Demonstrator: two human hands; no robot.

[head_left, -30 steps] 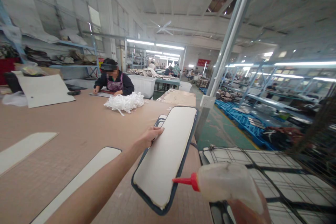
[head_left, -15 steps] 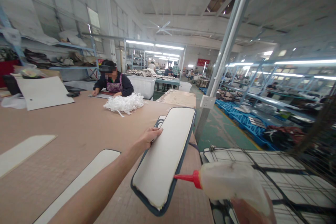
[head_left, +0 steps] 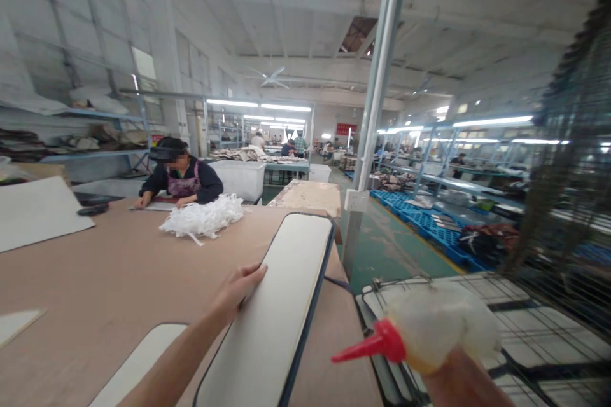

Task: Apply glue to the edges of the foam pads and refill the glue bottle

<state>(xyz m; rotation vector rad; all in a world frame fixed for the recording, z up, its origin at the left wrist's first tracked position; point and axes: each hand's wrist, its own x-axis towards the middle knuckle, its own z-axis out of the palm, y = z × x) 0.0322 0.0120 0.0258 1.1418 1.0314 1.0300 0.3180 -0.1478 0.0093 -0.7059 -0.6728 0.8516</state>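
My left hand (head_left: pixel 244 287) grips the left edge of a long white panel (head_left: pixel 289 292) with rounded corners and a dark blue border. The panel is held tilted above the table, and its near end runs out of the picture. My right hand (head_left: pixel 461 376), partly cut off below, is wrapped round a translucent squeeze bottle (head_left: pixel 446 321) with some yellowish liquid inside. Its red nozzle (head_left: pixel 370 346) points left towards the panel's right edge, with a gap between them. Another white panel (head_left: pixel 143 356) lies on the table, partly behind my left forearm.
A brown-covered table (head_left: pixel 105 273) carries a heap of white strips (head_left: pixel 203 216) and a large white sheet (head_left: pixel 38 213). Across it sits a person (head_left: pixel 184 178) at work. A metal post (head_left: pixel 377 89) stands beyond the table; a wire rack (head_left: pixel 539 331) with white panels is at right.
The nozzle has come away from the panel's right edge, and the bottle has shifted slightly right. The panel sits lower and further left in view. My view has turned to the right.
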